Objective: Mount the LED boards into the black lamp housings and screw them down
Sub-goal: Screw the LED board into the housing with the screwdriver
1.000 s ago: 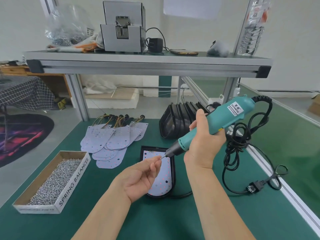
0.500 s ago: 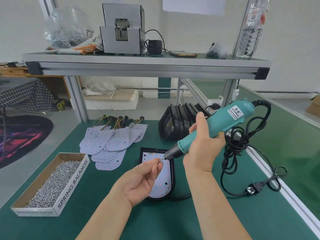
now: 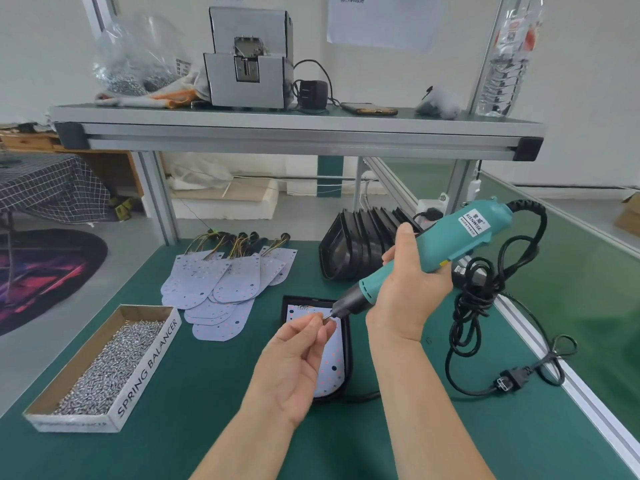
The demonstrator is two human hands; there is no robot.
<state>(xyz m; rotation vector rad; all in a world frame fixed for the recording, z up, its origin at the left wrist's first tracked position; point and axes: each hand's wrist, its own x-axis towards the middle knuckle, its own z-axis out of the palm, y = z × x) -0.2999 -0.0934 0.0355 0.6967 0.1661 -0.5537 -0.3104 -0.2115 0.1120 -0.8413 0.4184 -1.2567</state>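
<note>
Black lamp housing point(image 3: 348, 355), one: lay flat on the green bench mat point(image 3: 207, 420), front centre, with an LED board point(image 3: 333, 363) seated inside its rim, rounded end toward the person. Left hand point(image 3: 298, 358): above the housing, thumb and fingertips pinched at the bit tip; the item pinched was too small to identify. Right hand point(image 3: 408, 296): gripped the barrel of a teal electric screwdriver point(image 3: 450, 244), tilted, bit pointing down-left over the housing's far right corner. Black cord point(image 3: 483, 299): looped on the mat at right, plug point(image 3: 509, 384) just beside the aluminium edge rail point(image 3: 581, 396). Loose LED boards point(image 3: 221, 282) with wire leads: overlapping pile, back left. Stacked empty housings point(image 3: 356, 251): leaning near the mat's back edge. Cardboard box of screws point(image 3: 104, 365): front-left edge, a strip of mat between it and the housing. Overhead shelf point(image 3: 298, 133): spanned the bench's back.
</note>
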